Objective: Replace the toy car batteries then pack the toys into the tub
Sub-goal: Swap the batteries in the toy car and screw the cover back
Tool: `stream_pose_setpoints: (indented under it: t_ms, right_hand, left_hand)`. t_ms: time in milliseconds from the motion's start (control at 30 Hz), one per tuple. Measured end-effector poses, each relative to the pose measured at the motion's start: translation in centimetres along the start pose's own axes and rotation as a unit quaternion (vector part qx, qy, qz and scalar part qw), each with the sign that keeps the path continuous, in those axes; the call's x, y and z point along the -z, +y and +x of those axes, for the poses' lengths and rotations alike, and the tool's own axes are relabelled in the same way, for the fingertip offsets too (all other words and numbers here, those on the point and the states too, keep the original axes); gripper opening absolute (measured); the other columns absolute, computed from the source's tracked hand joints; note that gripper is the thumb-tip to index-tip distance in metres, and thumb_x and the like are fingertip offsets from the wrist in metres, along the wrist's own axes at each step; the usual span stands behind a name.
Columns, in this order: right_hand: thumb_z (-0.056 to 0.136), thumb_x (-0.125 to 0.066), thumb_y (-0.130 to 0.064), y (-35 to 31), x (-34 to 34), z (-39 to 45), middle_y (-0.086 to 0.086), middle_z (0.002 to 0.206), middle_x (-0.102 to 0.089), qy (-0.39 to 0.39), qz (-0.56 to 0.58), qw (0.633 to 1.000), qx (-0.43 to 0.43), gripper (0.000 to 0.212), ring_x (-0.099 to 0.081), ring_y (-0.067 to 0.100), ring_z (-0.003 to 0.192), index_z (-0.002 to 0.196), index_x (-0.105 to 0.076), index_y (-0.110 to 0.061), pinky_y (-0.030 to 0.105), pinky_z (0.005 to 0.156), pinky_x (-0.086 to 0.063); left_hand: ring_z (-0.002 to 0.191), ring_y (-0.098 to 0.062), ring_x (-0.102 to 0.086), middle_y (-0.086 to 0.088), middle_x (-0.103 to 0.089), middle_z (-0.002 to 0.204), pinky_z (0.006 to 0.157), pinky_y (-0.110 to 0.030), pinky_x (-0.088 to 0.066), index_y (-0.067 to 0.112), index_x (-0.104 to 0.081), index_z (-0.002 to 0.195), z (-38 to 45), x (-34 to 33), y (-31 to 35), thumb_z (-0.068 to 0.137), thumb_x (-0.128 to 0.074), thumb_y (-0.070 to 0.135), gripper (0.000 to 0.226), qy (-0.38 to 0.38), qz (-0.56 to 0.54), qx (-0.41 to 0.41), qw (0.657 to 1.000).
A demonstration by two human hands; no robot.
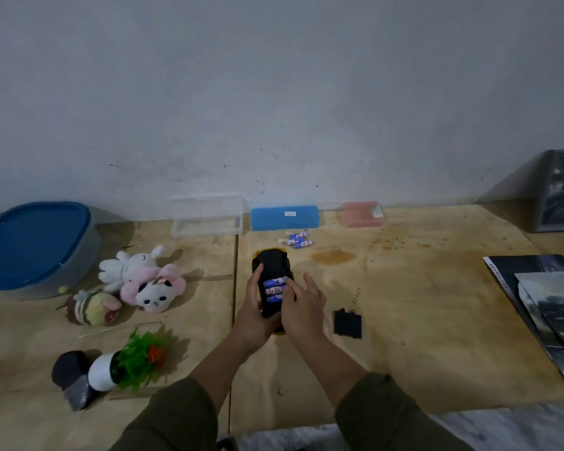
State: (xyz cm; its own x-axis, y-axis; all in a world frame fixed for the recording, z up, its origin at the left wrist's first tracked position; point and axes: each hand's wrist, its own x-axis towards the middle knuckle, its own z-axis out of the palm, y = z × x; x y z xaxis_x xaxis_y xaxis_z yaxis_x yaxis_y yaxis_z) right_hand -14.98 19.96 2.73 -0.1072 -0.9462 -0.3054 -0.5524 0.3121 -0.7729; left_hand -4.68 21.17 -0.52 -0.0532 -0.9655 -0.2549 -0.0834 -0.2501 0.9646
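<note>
Fingers [285, 292] of the right hand [302, 307] press on blue batteries [275, 290] seated in the upturned car [271, 271]; the left hand [253, 307] curls around the car's side. Car rests on a stained wooden surface [420, 304] against a grey wall [274, 92]. Lidded tub [36, 245] stands far left, plush toys [137, 281] beside it; cover [348, 323] lies right; spare batteries [299, 239] behind.

A single head-worn wide-angle camera is looking forward and down from close above the wooden table [404, 320], facing the white wall [274, 92] behind it.
</note>
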Motion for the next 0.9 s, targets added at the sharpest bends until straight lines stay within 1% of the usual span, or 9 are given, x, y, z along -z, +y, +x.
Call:
stream_pose_setpoints:
  t_ms: [67,200,300,367,467,533,733,833,900]
  right_hand:
    - [0.1,-0.035,-0.023,-1.2,-0.5,0.0,-0.004,0.155,-0.021,0.011,0.047,0.999,-0.02,0.037,-0.011,0.019,0.142,0.133,-0.05,-0.021,0.036,0.111,-0.026]
    - [0.098,-0.036,-0.013,-3.2,-1.9,0.5,0.0,0.154,-0.026,0.04,0.161,0.984,-0.063,0.035,-0.024,0.021,0.14,0.128,-0.055,-0.015,0.034,0.107,-0.037]
    - [0.096,-0.042,-0.01,-4.9,-2.6,0.7,0.004,0.147,-0.037,0.048,0.282,0.951,-0.121,0.034,-0.045,0.025,0.125,0.128,-0.053,-0.011,0.023,0.077,-0.048]
    - [0.093,-0.047,-0.007,-5.4,-2.8,0.8,0.0,0.141,-0.043,0.048,0.318,0.942,-0.093,0.024,-0.05,0.022,0.117,0.111,-0.063,-0.013,0.024,0.072,-0.049]
    - [0.086,-0.06,-0.009,-4.7,-2.8,1.0,-0.003,0.134,-0.048,0.102,0.103,0.986,0.085,0.019,-0.041,0.017,0.124,0.1,-0.063,-0.022,0.031,0.099,-0.04]
    - [0.083,-0.067,-0.017,-4.2,-2.7,1.2,-0.008,0.128,-0.049,0.14,0.002,0.978,0.154,0.025,-0.035,0.012,0.121,0.105,-0.065,-0.027,0.025,0.099,-0.029]
    - [0.078,-0.073,-0.019,-5.3,-2.7,1.4,-0.011,0.117,-0.052,0.205,-0.026,0.957,0.203,0.011,-0.037,0.006,0.113,0.088,-0.069,-0.018,0.023,0.098,-0.032]
    - [0.083,-0.069,-0.016,-7.3,-1.5,0.8,-0.003,0.112,-0.064,0.183,0.144,0.958,0.167,0.005,-0.059,0.007,0.102,0.084,-0.064,-0.015,0.018,0.085,-0.047]
    - [0.081,-0.069,-0.019,-8.5,0.1,0.7,0.009,0.1,-0.068,0.1,0.314,0.937,0.114,0.013,-0.066,0.019,0.092,0.081,-0.059,-0.011,0.026,0.081,-0.054]
  left_hand:
    - [0.124,-0.022,-0.053,0.002,-0.04,0.144,0.094,-0.054,-0.05,0.048,-0.018,0.141,0.3,1.0,0.3,0.077,-0.072,-0.005,0.1,-0.005,-0.005,-0.017,1.0]
    - [0.112,0.002,-0.057,0.015,-0.044,0.133,0.088,-0.021,-0.052,0.041,-0.015,0.142,0.9,3.5,0.7,0.08,-0.071,-0.001,0.094,-0.042,0.024,-0.03,0.998]
    - [0.12,-0.008,-0.054,0.011,-0.043,0.136,0.087,-0.017,-0.05,0.054,-0.014,0.135,1.4,6.0,1.1,0.08,-0.072,0.002,0.096,-0.072,0.044,-0.035,0.996]
    - [0.121,-0.012,-0.053,0.01,-0.042,0.136,0.087,-0.019,-0.051,0.051,-0.015,0.135,1.8,7.5,1.7,0.081,-0.07,-0.003,0.095,-0.095,0.027,-0.024,0.995]
    - [0.118,-0.01,-0.057,0.006,-0.044,0.138,0.092,-0.027,-0.053,0.045,-0.017,0.142,2.4,9.5,2.6,0.08,-0.07,-0.004,0.094,-0.164,0.019,-0.019,0.986]
    - [0.112,-0.01,-0.061,0.004,-0.046,0.137,0.091,-0.031,-0.054,0.044,-0.018,0.144,2.9,10.6,3.3,0.081,-0.071,-0.001,0.093,-0.208,0.031,-0.017,0.977]
    - [0.11,-0.011,-0.062,0.007,-0.046,0.136,0.089,-0.029,-0.054,0.049,-0.02,0.141,3.8,11.7,4.3,0.079,-0.074,0.004,0.093,-0.247,0.058,-0.029,0.967]
    - [0.114,-0.013,-0.059,0.007,-0.044,0.139,0.091,-0.031,-0.054,0.052,-0.021,0.139,4.3,11.9,4.4,0.077,-0.076,0.008,0.093,-0.251,0.069,-0.03,0.965]
    - [0.116,-0.015,-0.058,0.006,-0.045,0.139,0.093,-0.033,-0.053,0.056,-0.023,0.136,4.5,11.9,4.3,0.076,-0.077,0.009,0.093,-0.259,0.071,-0.018,0.963]
